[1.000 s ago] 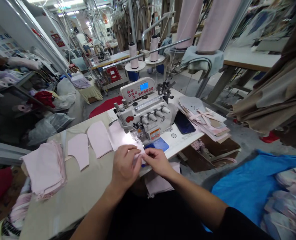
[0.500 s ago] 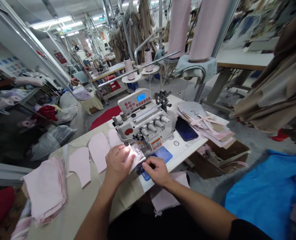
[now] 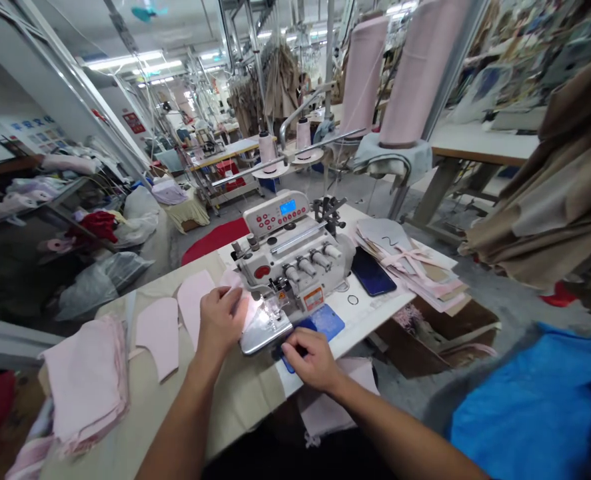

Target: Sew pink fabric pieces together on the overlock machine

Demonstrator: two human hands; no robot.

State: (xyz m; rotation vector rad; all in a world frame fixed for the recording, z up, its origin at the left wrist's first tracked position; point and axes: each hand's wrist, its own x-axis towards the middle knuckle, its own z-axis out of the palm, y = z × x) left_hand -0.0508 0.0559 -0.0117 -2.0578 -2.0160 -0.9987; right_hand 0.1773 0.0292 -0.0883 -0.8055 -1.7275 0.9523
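A white overlock sewing machine with a lit blue display stands on the table before me. My left hand is closed at the left of its shiny metal plate, with a pink fabric piece under the fingers by the lamp-lit needle area. My right hand is curled just off the plate's front right corner, thumb against the fingers; what they hold, if anything, is hidden. A blue pad lies beyond it. Left of my left hand lie flat cut pink pieces.
A pink fabric stack lies at the table's left end. On the right are a phone, a black ring and tied pattern pieces. A cardboard box and blue sheet are below. Thread cones stand behind.
My left hand has moved left, away from the needle area, uncovering the metal plate. My right hand stays near the plate's corner, slightly lower in view. The whole view has shifted a little.
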